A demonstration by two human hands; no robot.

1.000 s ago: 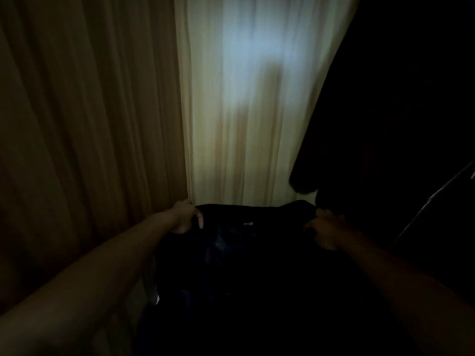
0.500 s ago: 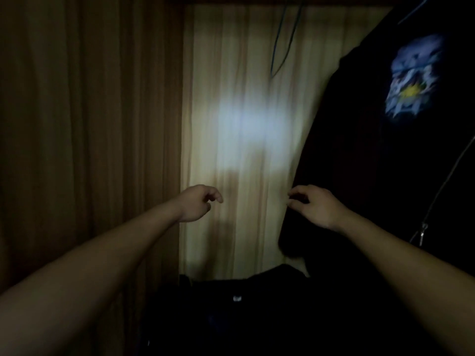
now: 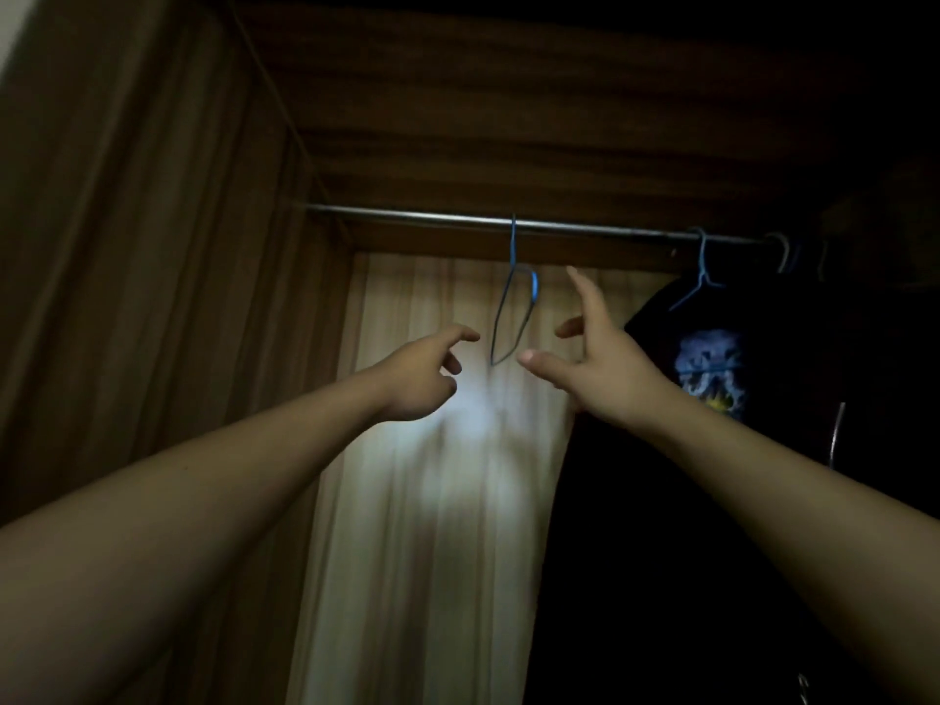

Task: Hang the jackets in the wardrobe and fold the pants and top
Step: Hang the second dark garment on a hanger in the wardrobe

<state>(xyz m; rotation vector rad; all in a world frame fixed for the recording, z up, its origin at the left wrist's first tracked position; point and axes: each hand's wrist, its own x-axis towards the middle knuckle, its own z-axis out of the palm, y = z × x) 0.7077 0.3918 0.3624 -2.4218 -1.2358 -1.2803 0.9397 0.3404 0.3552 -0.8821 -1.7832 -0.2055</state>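
An empty blue wire hanger (image 3: 513, 307) hangs edge-on from the metal wardrobe rail (image 3: 432, 217). Both my arms are raised toward it. My left hand (image 3: 422, 376) is just left of the hanger, fingers loosely extended, holding nothing. My right hand (image 3: 600, 356) is just right of it, fingers spread and thumb out, also empty. Neither hand touches the hanger. A black jacket with a pale blue print (image 3: 712, 368) hangs on another blue hanger (image 3: 699, 279) at the right, and more dark clothing hangs beyond it.
The wardrobe's wooden left wall (image 3: 152, 297) and top board (image 3: 508, 119) enclose the space. The pale striped back panel (image 3: 432, 501) is lit by a bright spot. A grey hanger hook (image 3: 781, 251) sits on the rail at the far right.
Both hands let go of the dark garment low in the wardrobe and rose. My view tilted up, bringing the rail and the blue hanger into sight.
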